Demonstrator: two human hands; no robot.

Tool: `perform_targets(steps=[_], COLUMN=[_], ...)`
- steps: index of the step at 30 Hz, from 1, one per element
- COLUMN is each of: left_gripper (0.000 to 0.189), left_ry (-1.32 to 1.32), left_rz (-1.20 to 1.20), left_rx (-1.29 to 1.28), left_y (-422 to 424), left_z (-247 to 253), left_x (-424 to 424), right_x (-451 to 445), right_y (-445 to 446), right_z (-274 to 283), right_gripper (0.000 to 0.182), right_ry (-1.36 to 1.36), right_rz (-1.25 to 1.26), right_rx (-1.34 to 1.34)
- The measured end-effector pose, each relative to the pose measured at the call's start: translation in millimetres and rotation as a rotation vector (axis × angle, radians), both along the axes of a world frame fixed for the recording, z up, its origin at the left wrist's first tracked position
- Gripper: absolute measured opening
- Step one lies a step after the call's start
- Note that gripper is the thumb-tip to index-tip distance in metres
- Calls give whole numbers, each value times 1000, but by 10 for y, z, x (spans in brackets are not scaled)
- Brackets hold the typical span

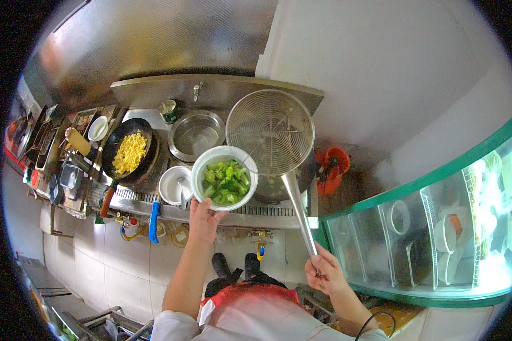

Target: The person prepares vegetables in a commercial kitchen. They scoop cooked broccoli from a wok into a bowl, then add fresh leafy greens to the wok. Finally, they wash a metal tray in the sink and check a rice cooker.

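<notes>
My left hand [203, 221] grips the near rim of a white bowl [196, 187] that holds green broccoli florets [227, 181]. In my right hand [326, 270] is the metal handle of a round wire strainer [271, 132]. The strainer's mesh is raised over the right part of the stove, just right of the bowl, and looks bare apart from a few small bits. Beneath it a dark wok [277, 189] is mostly hidden. A smaller white container [167, 187] with a metal spoon [182, 192] stands left of the bowl.
A black frying pan [107, 160] with scrambled egg [130, 152] sits on the left, its wooden handle [107, 200] jutting over the edge. Behind are a steel basin [196, 136] and a can [168, 111]. A blue-handled tool [154, 221] hangs in front. A glass-door refrigerator [409, 247] stands right.
</notes>
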State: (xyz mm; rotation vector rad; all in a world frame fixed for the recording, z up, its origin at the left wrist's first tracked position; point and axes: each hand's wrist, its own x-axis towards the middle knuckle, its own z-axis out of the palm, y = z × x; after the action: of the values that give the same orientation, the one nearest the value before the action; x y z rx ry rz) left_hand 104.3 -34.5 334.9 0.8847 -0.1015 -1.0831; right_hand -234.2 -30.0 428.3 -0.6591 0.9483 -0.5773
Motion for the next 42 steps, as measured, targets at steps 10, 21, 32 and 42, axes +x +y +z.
perform_targets(steps=[10,21,32,42], left_gripper=[47,44,39,42], left_ry=[-36,-55,-71,-33], left_rz=[74,148,200,158], left_rx=[-64,27,36,51], left_y=[191,525,682,585], left_z=[30,95,158,37], left_x=[-29,-90,-47,-73], right_x=[-252,59,53,-101], right_y=[-1055,-1466,-1181,-1121], right_z=[-630,-1074,-376,-845], right_gripper=[46,13,20,10], right_ry=[688,181,-37,-16], right_rz=[117,131,76,-28], right_rx=[-514,348,143,236])
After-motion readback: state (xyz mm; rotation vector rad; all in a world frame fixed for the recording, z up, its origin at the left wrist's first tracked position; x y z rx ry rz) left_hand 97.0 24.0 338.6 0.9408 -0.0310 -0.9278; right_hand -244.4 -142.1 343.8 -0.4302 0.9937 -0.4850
